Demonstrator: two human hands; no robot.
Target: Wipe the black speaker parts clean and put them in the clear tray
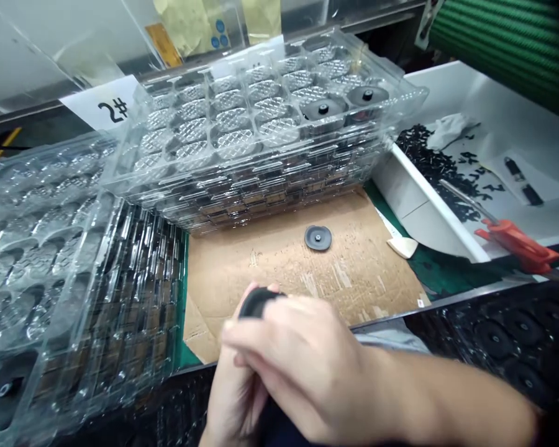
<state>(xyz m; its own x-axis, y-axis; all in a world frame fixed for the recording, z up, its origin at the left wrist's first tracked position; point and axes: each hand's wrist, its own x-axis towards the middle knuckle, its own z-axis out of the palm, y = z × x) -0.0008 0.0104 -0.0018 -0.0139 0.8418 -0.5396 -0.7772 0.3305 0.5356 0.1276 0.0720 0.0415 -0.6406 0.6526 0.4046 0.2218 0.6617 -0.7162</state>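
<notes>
Both hands meet at the near edge of a cardboard sheet (279,261). My left hand (236,379) is closed around a round black disc (257,302), its fingers partly hidden. Over it lies my right hand (302,354), slightly blurred, fingers curled against the disc; whether it holds a small part as well I cannot tell. A second black disc (318,238) with a small metal centre lies flat on the cardboard, beyond the hands.
A stack of clear trays (233,149) stands behind the cardboard, another tray stack (88,261) at left. On the right, a white bin (447,205) holds small black parts (440,164), with an orange-handled screwdriver (522,245) across its rim. Black trays with discs (522,326) sit lower right.
</notes>
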